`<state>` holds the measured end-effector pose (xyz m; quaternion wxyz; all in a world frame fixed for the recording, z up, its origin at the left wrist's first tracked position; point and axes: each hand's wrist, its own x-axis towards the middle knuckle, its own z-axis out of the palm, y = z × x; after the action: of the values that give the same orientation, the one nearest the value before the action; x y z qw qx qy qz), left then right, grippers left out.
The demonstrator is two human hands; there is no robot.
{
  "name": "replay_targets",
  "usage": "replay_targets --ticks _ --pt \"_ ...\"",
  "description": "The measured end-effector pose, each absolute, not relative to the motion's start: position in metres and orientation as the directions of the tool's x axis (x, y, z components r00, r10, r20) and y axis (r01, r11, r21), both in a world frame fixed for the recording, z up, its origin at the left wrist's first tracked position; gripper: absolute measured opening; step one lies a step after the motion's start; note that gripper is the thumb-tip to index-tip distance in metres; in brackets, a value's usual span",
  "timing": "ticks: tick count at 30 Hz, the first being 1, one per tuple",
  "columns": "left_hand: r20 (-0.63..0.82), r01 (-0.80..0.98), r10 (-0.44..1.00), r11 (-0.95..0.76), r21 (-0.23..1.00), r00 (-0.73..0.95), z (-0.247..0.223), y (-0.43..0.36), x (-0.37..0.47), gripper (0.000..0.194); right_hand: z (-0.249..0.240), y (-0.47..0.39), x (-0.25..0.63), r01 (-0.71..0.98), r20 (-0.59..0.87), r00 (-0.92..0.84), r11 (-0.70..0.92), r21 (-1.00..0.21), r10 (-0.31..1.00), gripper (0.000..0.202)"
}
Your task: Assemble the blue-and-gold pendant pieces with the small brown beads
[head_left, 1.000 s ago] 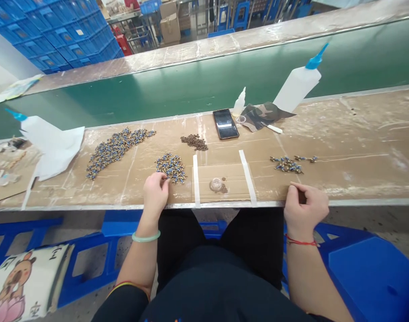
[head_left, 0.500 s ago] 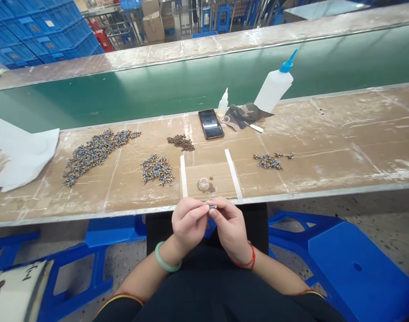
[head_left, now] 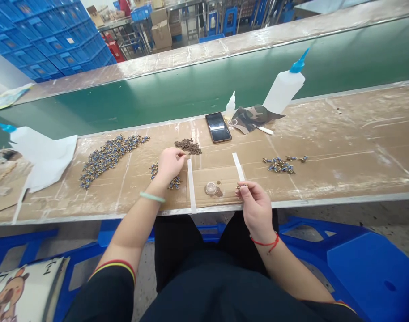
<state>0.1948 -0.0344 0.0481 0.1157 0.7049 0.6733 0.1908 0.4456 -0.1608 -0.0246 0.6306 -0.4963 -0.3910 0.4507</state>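
Note:
My left hand (head_left: 171,166) reaches over the table with fingertips pinched together, just below a pile of small brown round pieces (head_left: 188,146). Whether anything is between those fingertips is hidden. Under this hand lies a partly covered pile of blue-and-gold metal pieces (head_left: 175,182). Near the front edge my right hand (head_left: 257,205) is closed, thumb against fingers, on a small blue-and-gold metal piece (head_left: 240,186). Left of it, a small round clear dish (head_left: 211,188) sits on a cardboard sheet (head_left: 226,175) between two white tape strips (head_left: 191,185), with brown spots beside it.
A larger pile of blue-and-gold pieces (head_left: 107,158) lies left, a smaller pile (head_left: 281,164) right. Toward the back are a phone (head_left: 218,127), a small dropper bottle (head_left: 230,106), camouflage cloth (head_left: 254,117), a white-handled tool (head_left: 265,130) and a large blue-tipped bottle (head_left: 285,89).
My hands have come apart from around the small piece. The left went forward and left to the brown pile; the right moved right, keeping the piece. The camera view has shifted slightly.

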Motion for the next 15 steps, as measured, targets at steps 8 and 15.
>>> replay_targets --ticks 8,15 --pt "0.025 0.958 1.000 -0.022 0.286 0.015 0.038 0.003 0.209 0.015 -0.021 -0.156 0.442 -0.223 0.027 0.308 0.099 -0.970 0.951 0.035" --pt "0.088 0.925 0.994 -0.098 0.366 0.071 0.036 -0.003 0.205 0.010 -0.027 -0.161 0.445 -0.242 -0.001 0.294 0.074 -0.967 0.956 0.034"
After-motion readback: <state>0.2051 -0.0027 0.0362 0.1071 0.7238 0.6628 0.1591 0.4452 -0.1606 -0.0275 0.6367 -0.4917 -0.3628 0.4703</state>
